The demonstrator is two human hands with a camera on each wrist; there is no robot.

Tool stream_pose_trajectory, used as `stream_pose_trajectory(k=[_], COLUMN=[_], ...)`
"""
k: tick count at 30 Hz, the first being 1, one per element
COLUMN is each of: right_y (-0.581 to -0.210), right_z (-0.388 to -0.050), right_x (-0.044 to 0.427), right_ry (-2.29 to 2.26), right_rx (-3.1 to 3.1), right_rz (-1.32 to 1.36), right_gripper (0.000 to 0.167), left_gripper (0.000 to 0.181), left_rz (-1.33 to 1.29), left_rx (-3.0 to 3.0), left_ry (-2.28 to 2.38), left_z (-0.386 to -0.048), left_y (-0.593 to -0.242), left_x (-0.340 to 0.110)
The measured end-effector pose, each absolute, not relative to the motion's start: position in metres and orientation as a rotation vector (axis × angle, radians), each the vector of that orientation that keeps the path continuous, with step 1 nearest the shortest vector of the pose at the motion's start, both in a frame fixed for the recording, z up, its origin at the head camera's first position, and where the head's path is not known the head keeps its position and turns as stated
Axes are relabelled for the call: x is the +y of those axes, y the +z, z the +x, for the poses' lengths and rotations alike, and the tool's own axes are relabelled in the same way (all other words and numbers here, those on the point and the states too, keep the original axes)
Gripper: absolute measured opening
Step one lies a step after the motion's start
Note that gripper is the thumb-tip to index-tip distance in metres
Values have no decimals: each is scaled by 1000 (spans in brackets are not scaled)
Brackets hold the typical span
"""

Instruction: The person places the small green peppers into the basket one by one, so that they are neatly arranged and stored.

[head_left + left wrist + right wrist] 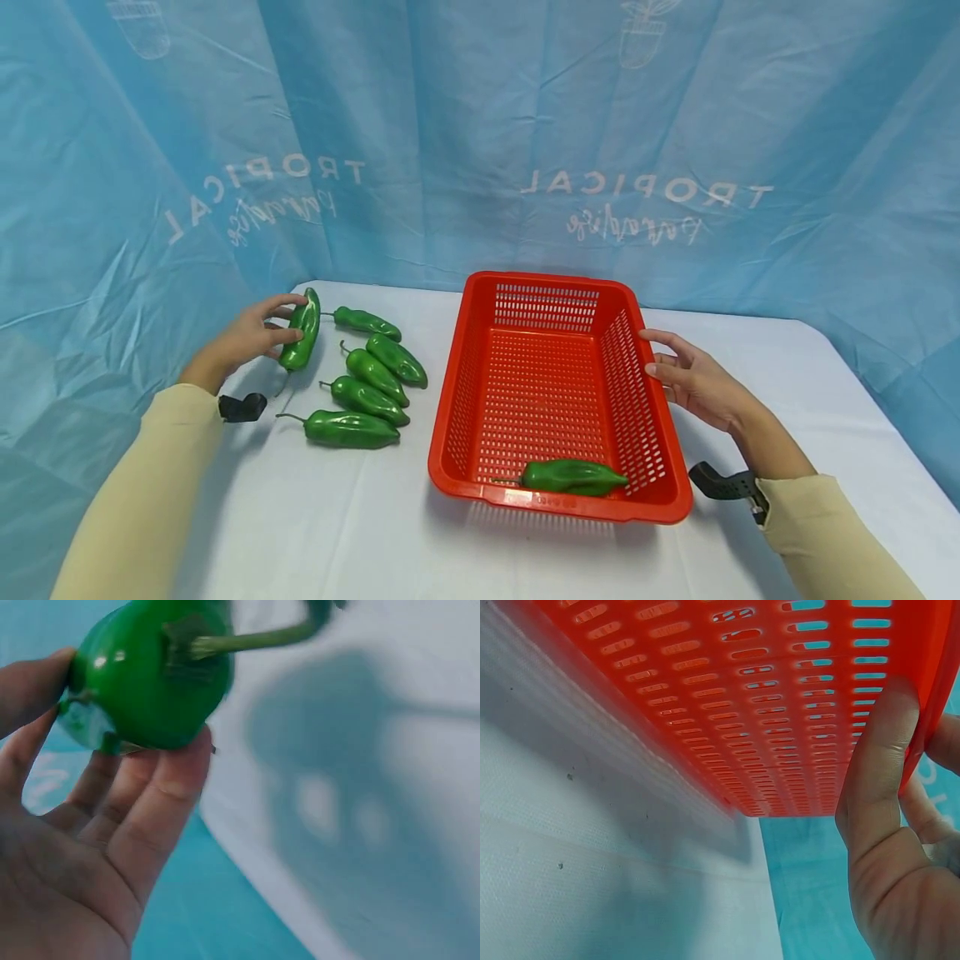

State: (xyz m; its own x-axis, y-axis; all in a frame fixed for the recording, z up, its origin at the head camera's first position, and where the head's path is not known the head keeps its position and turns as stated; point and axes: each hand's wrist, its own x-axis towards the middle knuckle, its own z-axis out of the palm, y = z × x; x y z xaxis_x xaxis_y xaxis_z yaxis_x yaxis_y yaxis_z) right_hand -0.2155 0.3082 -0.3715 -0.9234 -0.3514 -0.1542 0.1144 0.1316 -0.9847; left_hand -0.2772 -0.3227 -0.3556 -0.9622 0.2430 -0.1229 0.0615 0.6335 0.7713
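Note:
At the table's left side the left hand (258,333) holds a green pepper (302,329) between thumb and fingers, stem pointing down. In the left wrist view that pepper (150,675) is raised off the cloth, casting a shadow, with the fingers (161,802) against its underside. The right hand (693,377) grips the right rim of a red perforated basket (447,379); in the right wrist view the hand (900,825) has its thumb on the basket's outer wall (780,705) and fingers over the rim. One green pepper (573,477) lies inside, along the near wall.
Several green peppers lie between the left hand and the basket, among them one at the back (367,322) and one nearest the front (352,429). A white cloth (360,533) covers the table. Blue printed curtains (480,150) hang behind and at the sides.

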Motion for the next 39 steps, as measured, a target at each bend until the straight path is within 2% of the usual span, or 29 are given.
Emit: stream_pose_trajectory(k=[6,18,39], right_y=[-371,-370,-373], right_z=[-214,-212,-214], right_x=[309,309,309], right_ry=[-1854,-1843,-1831], right_rx=[2071,2102,2111], right_rz=[-233,-229,-219], right_gripper=[57,57,59], left_gripper=[65,62,59], left_rz=[306,668,965], left_rx=[2695,2751,2631], left_ry=[1399,1287,1143], left_z=[-268,-246,-242], left_y=[-327,-287,-271], left_x=[-296,-230,-169])
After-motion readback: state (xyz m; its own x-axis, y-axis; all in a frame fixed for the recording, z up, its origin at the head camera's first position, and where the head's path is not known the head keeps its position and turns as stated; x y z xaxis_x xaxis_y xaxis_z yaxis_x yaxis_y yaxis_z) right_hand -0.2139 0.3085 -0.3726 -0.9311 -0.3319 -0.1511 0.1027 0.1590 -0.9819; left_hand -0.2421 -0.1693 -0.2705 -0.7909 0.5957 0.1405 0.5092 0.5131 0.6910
